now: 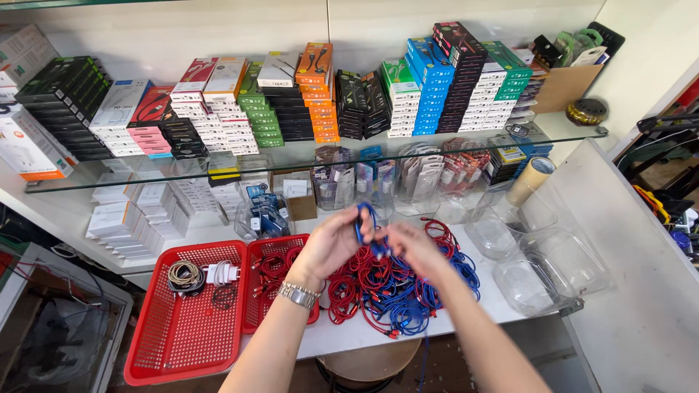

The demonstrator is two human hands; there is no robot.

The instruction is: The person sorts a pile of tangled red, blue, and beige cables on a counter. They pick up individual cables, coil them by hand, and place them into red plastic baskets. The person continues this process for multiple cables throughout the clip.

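Head view: both hands raised together over the white bench (342, 336). Left hand (329, 244), metal watch (299, 294) on its wrist, has its fingers (349, 222) clamped on a coiled blue cable (366, 225). Right hand (413, 247) meets it just beside; its fingers (389, 234) are closed on the lower part of the same coil, though motion blur hides the exact grip.

Directly below the fingers: a tangled heap of red and blue cables (397, 287) lying on the bench. Left of the left hand: small red basket (268, 302) holding red cables, then a larger red basket (182, 342) with a beige coiled cable (185, 276) and white chargers (221, 272). Right of the right hand: clear plastic tubs (550, 269), well apart. Beyond the fingers: a glass shelf (306, 156) stacked with coloured boxes (429, 76).
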